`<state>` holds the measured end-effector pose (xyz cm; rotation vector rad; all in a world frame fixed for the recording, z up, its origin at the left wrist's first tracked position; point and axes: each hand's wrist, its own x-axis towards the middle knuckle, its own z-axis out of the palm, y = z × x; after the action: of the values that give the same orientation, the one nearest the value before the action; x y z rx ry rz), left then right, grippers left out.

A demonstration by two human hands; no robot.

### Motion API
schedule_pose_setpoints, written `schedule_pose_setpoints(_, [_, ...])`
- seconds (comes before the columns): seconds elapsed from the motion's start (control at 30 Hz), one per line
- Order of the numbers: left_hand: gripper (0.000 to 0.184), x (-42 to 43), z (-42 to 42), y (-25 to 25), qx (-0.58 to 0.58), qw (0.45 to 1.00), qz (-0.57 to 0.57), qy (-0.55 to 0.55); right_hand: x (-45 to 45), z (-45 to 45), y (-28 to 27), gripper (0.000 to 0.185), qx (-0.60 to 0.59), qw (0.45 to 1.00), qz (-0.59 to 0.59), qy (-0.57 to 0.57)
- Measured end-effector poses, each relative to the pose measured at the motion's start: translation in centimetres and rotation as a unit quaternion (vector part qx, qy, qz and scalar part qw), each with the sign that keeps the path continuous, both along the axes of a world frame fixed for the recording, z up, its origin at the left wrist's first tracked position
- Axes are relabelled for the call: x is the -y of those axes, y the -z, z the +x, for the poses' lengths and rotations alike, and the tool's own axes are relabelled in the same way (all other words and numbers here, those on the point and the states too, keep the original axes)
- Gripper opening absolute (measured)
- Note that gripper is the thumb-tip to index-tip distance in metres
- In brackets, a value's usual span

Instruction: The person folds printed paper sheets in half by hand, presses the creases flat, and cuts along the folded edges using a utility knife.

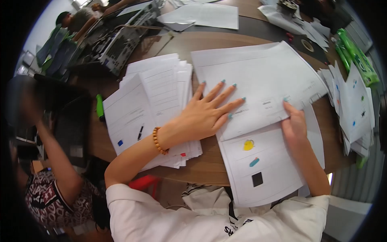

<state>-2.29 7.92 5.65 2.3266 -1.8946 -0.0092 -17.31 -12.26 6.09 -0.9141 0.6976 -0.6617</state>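
A large white sheet of paper point(258, 72) with faint printed lines is folded up over a printed sheet point(262, 181) that shows yellow, teal and black pictures. My left hand point(207, 116), fingers spread, lies flat on the upper sheet and wears a beaded bracelet point(156, 141) at the wrist. At the lower right edge of that sheet, my right hand point(295, 125) pinches the paper, thumb on top and the other fingers partly hidden. Left of these papers, under my left forearm, lies a fanned stack of printed sheets point(161, 88).
A green-handled tool point(100, 107) lies left of the stack. More printed papers point(352, 109) and a green package point(356, 58) are at the right edge. A roll of tape point(307, 45) and loose white sheets point(213, 16) lie at the back. Another person's arm point(56, 149) is at the left.
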Motion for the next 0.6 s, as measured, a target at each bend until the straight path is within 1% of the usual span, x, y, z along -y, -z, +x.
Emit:
schedule_pose_setpoints(0.03, [0.049, 0.1, 0.0, 0.1, 0.004, 1.0, -0.007, 0.007, 0.3, 0.0, 0.2, 0.049, 0.003, 1.0, 0.017, 0.009])
schedule_pose_setpoints(0.07, [0.049, 0.1, 0.0, 0.2, 0.01, 1.0, -0.013, 0.014, 0.5, 0.1, 0.4, 0.049, 0.008, 1.0, 0.022, -0.006])
schedule_pose_setpoints(0.13, [0.049, 0.2, 0.2, 0.8, 0.027, 0.999, -0.019, 0.0, 0.8, 0.0, 0.9, 0.049, -0.016, 0.999, -0.037, 0.017])
schedule_pose_setpoints(0.17, [0.049, 0.2, 0.1, 1.0, 0.02, 0.999, -0.03, 0.007, 1.1, -0.2, 1.3, 0.049, -0.011, 0.999, -0.033, 0.001])
schedule_pose_setpoints(0.23, [0.049, 0.2, 0.1, 1.0, 0.001, 0.999, -0.042, 0.019, 1.4, -0.3, 1.9, 0.045, -0.05, 0.983, -0.175, 0.001])
schedule_pose_setpoints(0.27, [0.049, 0.1, 0.2, 0.9, 0.003, 0.999, -0.037, 0.01, 0.9, -0.2, 1.5, 0.045, -0.048, 0.984, -0.171, -0.008])
schedule_pose_setpoints(0.3, [0.048, 0.1, 0.3, 0.9, -0.003, 0.999, -0.044, 0.02, 0.5, -0.3, 0.7, 0.045, -0.124, 0.96, -0.244, -0.052])
schedule_pose_setpoints(0.33, [0.048, 0.1, 0.3, 1.0, -0.011, 0.998, -0.054, 0.035, 0.3, -0.6, 0.3, 0.047, -0.202, 0.923, -0.315, -0.092])
schedule_pose_setpoints(0.37, [0.048, 0.1, 0.3, 1.0, -0.015, 0.998, -0.054, 0.038, 1.3, -1.0, 1.8, 0.038, -0.194, 0.864, -0.453, -0.103])
schedule_pose_setpoints(0.4, [0.048, 0.0, 0.4, 0.9, -0.014, 0.998, -0.051, 0.037, 0.4, -0.7, 0.6, 0.054, -0.123, 0.794, -0.574, -0.16])
schedule_pose_setpoints(0.43, [0.049, 0.1, 0.4, 0.8, -0.012, 0.998, -0.05, 0.039, -0.8, -0.2, -0.6, 0.072, -0.053, 0.701, -0.679, -0.212])
schedule_pose_setpoints(0.47, [0.049, 0.0, 0.8, 0.4, -0.02, 0.997, -0.054, 0.054, -1.0, -0.2, -0.6, 0.073, -0.074, 0.645, -0.728, -0.218])
schedule_pose_setpoints(0.5, [0.053, -0.4, 1.3, -0.2, -0.066, 0.995, -0.029, 0.07, -1.6, -0.2, -0.6, 0.068, -0.097, 0.611, -0.751, -0.232])
schedule_pose_setpoints(0.53, [0.057, -0.7, 1.6, -0.8, -0.111, 0.99, -0.002, 0.085, -1.8, -0.2, -0.5, 0.068, -0.112, 0.61, -0.751, -0.228])
schedule_pose_setpoints(0.57, [0.057, -0.9, 1.7, -1.3, -0.115, 0.989, -0.005, 0.097, -1.9, -0.1, -0.4, 0.066, -0.117, 0.589, -0.763, -0.24])
schedule_pose_setpoints(0.6, [0.056, -1.0, 1.8, -1.8, -0.098, 0.989, -0.035, 0.104, -1.8, 0.0, -0.1, 0.064, -0.119, 0.567, -0.775, -0.251])
